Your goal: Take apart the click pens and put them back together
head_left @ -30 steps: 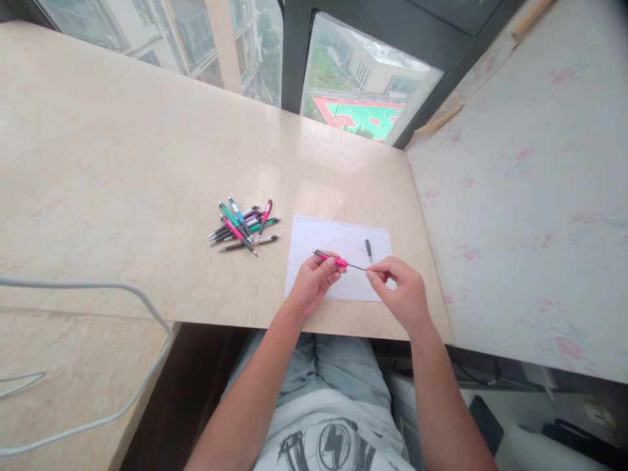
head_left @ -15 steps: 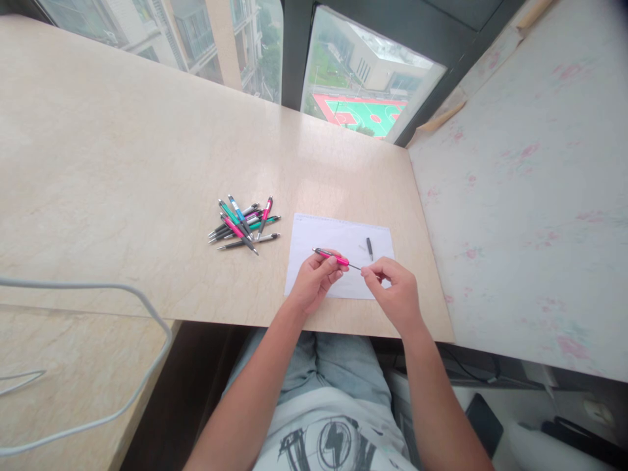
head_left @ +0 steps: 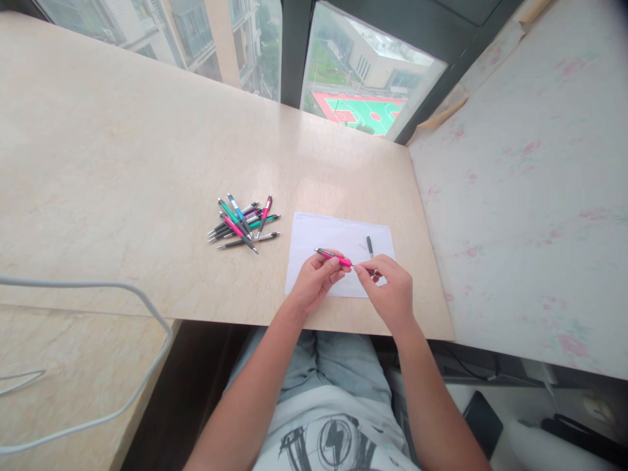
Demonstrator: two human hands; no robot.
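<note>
My left hand (head_left: 316,280) is closed around the pink upper barrel of a click pen (head_left: 341,260), its clicker end pointing left. At the barrel's right end, my right hand (head_left: 390,288) pinches the thin dark ink refill (head_left: 352,265), of which only a short bit shows between barrel and fingertips. Something small and shiny shows by the curled fingers of that hand; I cannot make out what it is. Just beyond my right hand, a dark pen grip section (head_left: 369,246) lies on the white sheet of paper (head_left: 307,235).
A pile of several click pens (head_left: 238,222) in pink, green, blue and silver lies left of the paper on the beige tabletop (head_left: 147,176). A white cable (head_left: 147,304) loops at the lower left. A flowered wall (head_left: 520,216) borders the right side, windows the back.
My right hand has moved left toward the pink barrel, and much less of the refill shows between them. My left hand has hardly moved. The pile and grip section lie as before.
</note>
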